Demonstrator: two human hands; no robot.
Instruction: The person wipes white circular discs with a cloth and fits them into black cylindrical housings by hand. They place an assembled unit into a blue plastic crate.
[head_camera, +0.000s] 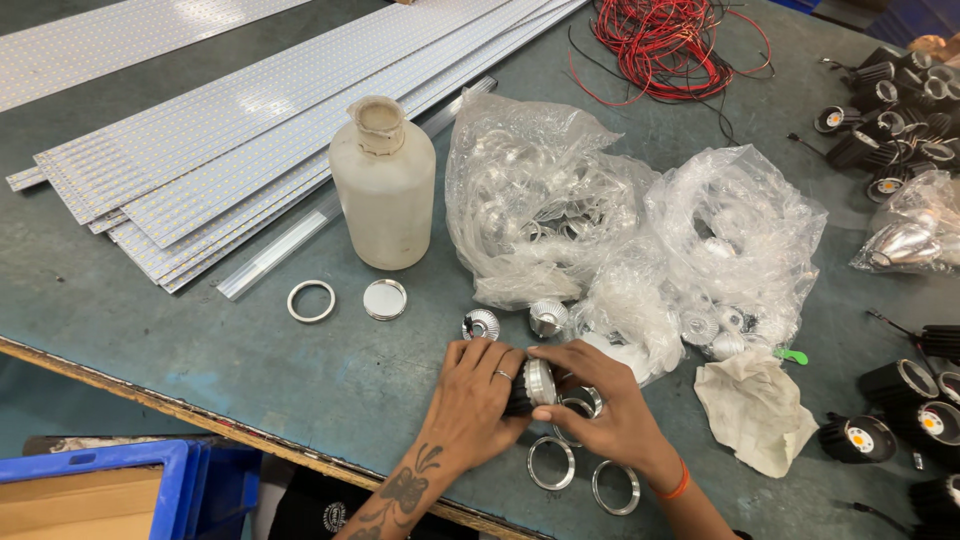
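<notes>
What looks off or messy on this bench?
Red wire tangle sits in a loose heap at the far edge. Crumpled rag lies among the parts. The white bottle has a grimy, crusted neck. Both hands hold a lamp part; nothing spilled.

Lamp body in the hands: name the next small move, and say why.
Probably press the silver reflector home into the black lamp body. Both hands, left and right, already pinch the pair together above the table, and loose rings lie just below.
</notes>
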